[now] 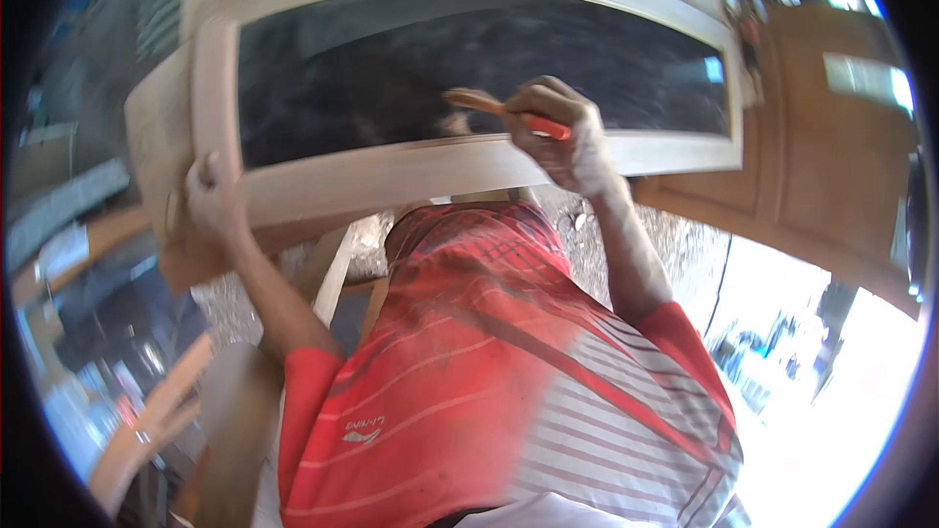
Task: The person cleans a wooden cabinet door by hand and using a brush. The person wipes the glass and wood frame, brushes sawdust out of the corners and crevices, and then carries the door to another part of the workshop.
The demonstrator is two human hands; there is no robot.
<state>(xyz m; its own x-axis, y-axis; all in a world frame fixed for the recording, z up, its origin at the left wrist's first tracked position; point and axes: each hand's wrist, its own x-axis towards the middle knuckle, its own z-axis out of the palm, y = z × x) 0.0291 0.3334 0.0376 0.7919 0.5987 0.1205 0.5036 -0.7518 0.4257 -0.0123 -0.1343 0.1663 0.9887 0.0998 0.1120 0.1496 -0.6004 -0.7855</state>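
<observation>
Right hand point(577, 145) has its fingers closed around a red-ended tool point(474, 100) over the dark panel point(342, 78)! Left hand point(217, 203) meets the wooden frame's point(381, 171) near-left corner, its grip unclear. Frame looks assembled before the person, wood still bare; what's left, I can't tell.

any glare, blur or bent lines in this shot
In the head view, white glare washes out the lower right, and bright patches shine on the dark pane and brown panel; in the head view, clutter at left looks blurred; in the head view, the pale wooden frame bows.
</observation>
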